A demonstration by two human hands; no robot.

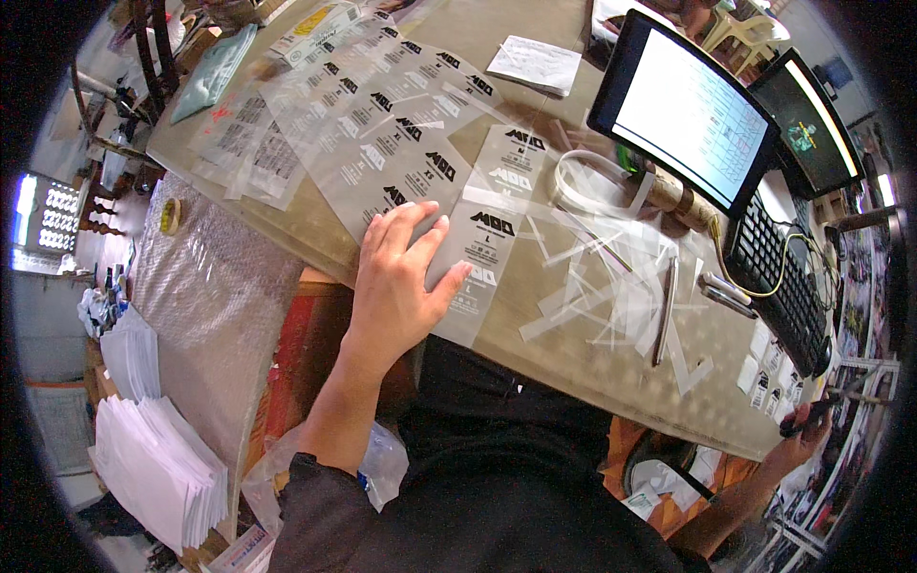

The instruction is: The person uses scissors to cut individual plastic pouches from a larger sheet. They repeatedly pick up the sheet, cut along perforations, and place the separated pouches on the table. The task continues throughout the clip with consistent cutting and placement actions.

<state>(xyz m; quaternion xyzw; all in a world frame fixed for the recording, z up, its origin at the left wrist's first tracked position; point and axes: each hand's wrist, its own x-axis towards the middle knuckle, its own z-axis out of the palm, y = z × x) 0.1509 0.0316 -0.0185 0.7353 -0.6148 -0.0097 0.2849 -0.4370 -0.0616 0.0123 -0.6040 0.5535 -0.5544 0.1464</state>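
A: Where is the left hand (pixel 396 286)?

B: It lies flat, palm down, fingers spread and released, on a clear printed bag (pixel 482 244) at the near edge of the worktop (pixel 535 368). It presses on the bag and grips nothing. The forearm enters from the lower edge, in a dark sleeve.

A: And the bag itself?

B: It lies lengthwise toward the person, its near end at the worktop's edge just right of the thumb. Its far end touches a fan of like bags (pixel 382 115), overlapped in a row that runs up and to the left across the worktop.

A: The right hand (pixel 807 435)?

B: At the far right, beyond the worktop's corner, closed on a dark pen-like object (pixel 812 413). Its exact kind cannot be told at that size.

A: What surrounds the work?

B: Right of the bag, a litter of clear strips (pixel 611 286) and a slim metal tool (pixel 664 310). Behind these, a roll of tape (pixel 583 177). A monitor (pixel 688 110) stands at the upper right with a black keyboard (pixel 778 277) below it. A folded white cloth (pixel 535 65) lies at the far edge. Left of the worktop, a bubble-wrap sheet (pixel 210 296) and a stack of white envelopes (pixel 158 463).
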